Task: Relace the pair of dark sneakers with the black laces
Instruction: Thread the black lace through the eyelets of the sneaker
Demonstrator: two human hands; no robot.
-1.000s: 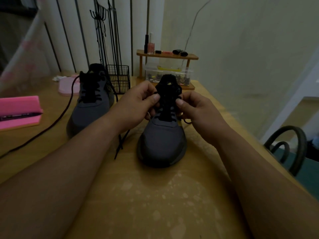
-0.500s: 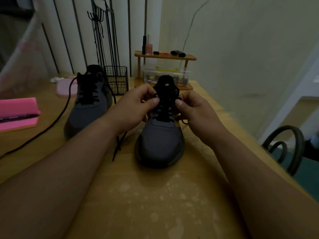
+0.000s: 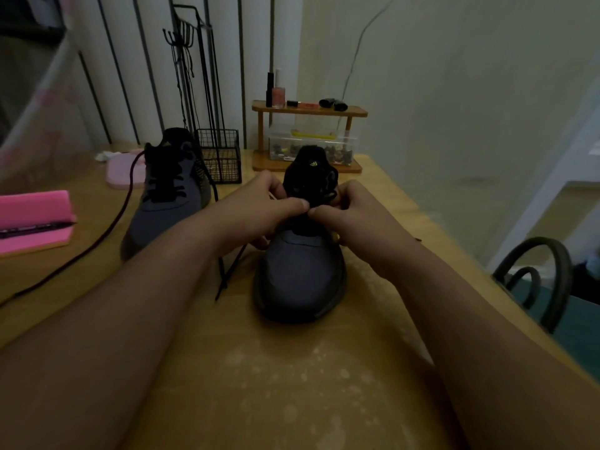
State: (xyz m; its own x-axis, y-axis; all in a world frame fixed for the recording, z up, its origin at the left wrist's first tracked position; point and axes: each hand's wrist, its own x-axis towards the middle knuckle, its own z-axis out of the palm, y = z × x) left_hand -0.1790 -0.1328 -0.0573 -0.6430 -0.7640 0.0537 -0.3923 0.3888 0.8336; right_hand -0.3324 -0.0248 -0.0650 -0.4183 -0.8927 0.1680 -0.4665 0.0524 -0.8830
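Now the left hand (image 3: pixel 256 209) and the right hand (image 3: pixel 354 212) both pinch the black lace (image 3: pixel 232 271) on top of the sneaker (image 3: pixel 302 274) in the middle of the bench (image 3: pixel 259 384). The other sneaker (image 3: pixel 168 203) sits toward the far left corner. If the hands slip, the lace could pop out of its hole.

Dim, murky indoor light, soft blur, perhaps wide-angle bending at edges

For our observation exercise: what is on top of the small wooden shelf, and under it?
On the wooden shelf: a pink bottle, a black tube and small dark items lying down. Under it: a clear box, partly covered by the near sneaker; its contents are unclear.
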